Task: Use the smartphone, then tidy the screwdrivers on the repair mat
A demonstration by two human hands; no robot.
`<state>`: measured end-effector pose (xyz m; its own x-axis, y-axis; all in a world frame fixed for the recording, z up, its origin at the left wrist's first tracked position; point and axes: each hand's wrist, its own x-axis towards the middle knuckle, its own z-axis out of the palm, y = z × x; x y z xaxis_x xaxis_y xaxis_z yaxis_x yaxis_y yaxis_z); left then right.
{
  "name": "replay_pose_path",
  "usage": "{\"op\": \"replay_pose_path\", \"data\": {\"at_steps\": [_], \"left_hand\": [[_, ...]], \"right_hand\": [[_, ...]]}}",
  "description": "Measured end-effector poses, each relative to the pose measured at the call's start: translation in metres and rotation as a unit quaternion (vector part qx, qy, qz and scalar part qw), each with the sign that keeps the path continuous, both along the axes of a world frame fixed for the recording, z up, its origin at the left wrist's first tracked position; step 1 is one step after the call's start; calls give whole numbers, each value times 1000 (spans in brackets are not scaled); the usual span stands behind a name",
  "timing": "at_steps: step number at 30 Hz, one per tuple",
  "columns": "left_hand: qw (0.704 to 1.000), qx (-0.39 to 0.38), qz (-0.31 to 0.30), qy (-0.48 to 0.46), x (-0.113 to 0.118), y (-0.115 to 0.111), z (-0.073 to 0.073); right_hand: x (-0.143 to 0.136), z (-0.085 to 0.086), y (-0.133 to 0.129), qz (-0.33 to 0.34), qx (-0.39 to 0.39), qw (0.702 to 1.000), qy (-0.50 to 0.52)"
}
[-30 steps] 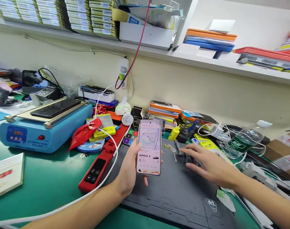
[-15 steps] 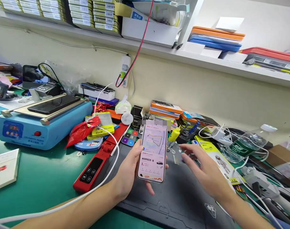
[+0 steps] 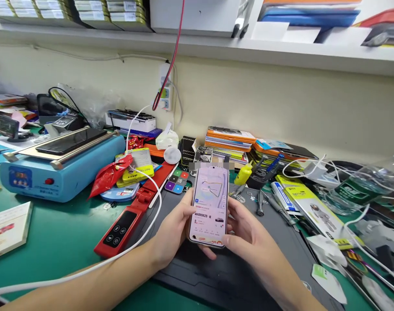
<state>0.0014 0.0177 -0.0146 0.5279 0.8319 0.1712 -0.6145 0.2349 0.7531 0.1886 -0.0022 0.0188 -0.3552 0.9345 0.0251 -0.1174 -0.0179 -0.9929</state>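
A phone (image 3: 210, 207) with a lit screen showing a map and text is held upright, facing the camera, above a dark grey mat (image 3: 197, 276). My left hand (image 3: 174, 229) wraps round its left side, thumb along the edge and fingers behind. On the right, my right hand (image 3: 245, 229) grips the phone's other edge, its thumb at the lower right corner of the screen. The fingers behind the phone are partly hidden.
A blue heating machine (image 3: 64, 172) carries a black phone at the left. A red device (image 3: 115, 231) and white cable lie beside my left forearm. Screwdrivers (image 3: 260, 203), a yellow bottle (image 3: 243, 174), battery packs and a plastic bottle (image 3: 362, 185) are at the right.
My right hand has moved left from beside the phone and taken hold of its right edge. My left hand still holds the phone. The camera view has tilted down somewhat.
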Motion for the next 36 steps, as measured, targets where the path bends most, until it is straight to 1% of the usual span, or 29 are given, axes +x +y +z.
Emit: {"op": "replay_pose_path", "data": {"at_steps": [3, 5, 9, 12, 16, 22, 26, 32, 36], "left_hand": [[1000, 5, -16, 3, 2, -2, -4], [1000, 10, -14, 11, 2, -5, -4], [1000, 17, -5, 23, 3, -8, -4], [999, 20, -13, 30, 3, -8, -4], [998, 28, -33, 43, 1, -8, 0], [996, 21, -43, 78, 1, -9, 11], [996, 11, -44, 70, 2, -8, 12], [995, 17, -70, 63, 1, -8, 12], [996, 14, -62, 63, 2, -8, 10]], "right_hand": [[4, -6, -4, 2, 8, 1000, -2], [4, -8, -8, 1, 0, 1000, -11], [2, -5, -13, -17, -14, 999, -27], [0, -3, -14, -27, -13, 999, -29], [5, -4, -16, -19, -6, 1000, 0], [9, -8, -15, -22, -8, 1000, 4], [10, -9, -12, -25, -11, 1000, 8], [11, -9, -12, -34, -13, 999, 10], [9, -8, -13, -32, -11, 999, 15]]}}
